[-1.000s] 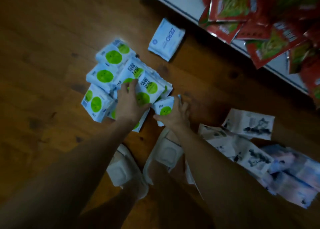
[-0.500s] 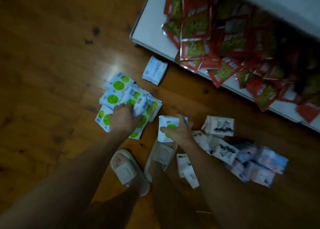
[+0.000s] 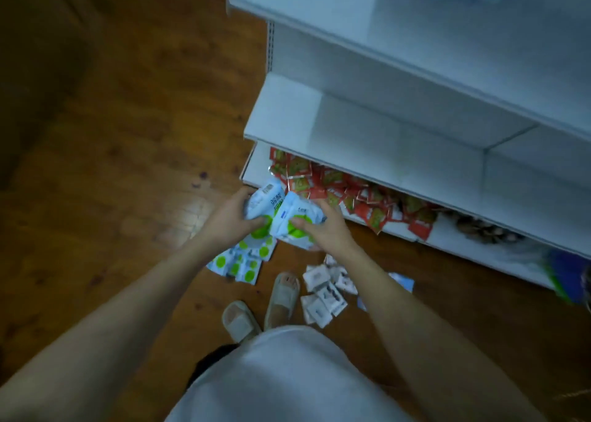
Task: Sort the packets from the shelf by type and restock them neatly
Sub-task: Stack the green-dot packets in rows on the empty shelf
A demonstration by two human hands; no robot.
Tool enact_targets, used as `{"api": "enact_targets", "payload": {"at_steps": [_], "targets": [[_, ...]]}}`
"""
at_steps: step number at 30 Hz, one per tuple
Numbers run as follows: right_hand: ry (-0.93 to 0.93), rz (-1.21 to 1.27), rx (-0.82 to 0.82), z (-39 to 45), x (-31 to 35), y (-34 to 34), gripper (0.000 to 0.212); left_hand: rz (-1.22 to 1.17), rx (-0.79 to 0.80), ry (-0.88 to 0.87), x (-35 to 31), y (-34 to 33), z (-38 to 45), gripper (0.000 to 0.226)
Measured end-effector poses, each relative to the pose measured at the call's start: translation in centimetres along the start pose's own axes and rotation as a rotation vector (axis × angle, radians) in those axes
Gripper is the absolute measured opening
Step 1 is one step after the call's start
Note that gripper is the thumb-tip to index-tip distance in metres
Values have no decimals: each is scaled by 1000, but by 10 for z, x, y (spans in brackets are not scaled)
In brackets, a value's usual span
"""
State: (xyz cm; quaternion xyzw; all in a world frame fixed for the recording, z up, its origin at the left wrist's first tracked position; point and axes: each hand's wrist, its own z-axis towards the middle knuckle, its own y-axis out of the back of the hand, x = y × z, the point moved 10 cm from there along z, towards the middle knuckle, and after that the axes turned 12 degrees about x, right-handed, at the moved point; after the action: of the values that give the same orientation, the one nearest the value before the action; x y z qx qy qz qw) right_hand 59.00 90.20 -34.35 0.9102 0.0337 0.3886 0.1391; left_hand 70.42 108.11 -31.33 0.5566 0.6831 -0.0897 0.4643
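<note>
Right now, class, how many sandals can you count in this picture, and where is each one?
2. One sandal sits on the wooden floor near the person's white shirt; the other sandal is just right of it, beside the small white packets. None appear hidden.

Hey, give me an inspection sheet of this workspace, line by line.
Surface: wooden floor, glare patch near the left hand.
Job's things: green-dot packets held in the left hand and right hand; more green-dot packets on the floor; white packets by the right foot; red packets heaped on the bottom shelf.
Clutter: blue packet beyond the right forearm.
Grippers: both hands grip packets.
Cables: nothing seen.
Surroundings: middle shelf bare where visible; slippers on both feet.
</note>
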Motion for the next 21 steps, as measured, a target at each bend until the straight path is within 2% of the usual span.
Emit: {"api": "enact_targets", "payload": {"at_steps": [2,6,10,14,17,21], "targets": [[72,-50,-33,-19,33,14,64,63,7,-37,-25,20,-14,55],[191,-122,-82,-52,89,45,47,181,8,-151,-92,59,-29,52],[308,-136,-181,-85,147,91,44,259,-33,-287,-176,103,-37,45],[406,-15,-240,-119,204,141,27,331,-83,-394,-257,141,-39,45],[489,-36,-303,-137,238,178,25,403,-100,-429,-304,158,-34,43],[485,-55,-364,-137,252,223,26,469,-127,-434,-340,165,-9,49]]}}
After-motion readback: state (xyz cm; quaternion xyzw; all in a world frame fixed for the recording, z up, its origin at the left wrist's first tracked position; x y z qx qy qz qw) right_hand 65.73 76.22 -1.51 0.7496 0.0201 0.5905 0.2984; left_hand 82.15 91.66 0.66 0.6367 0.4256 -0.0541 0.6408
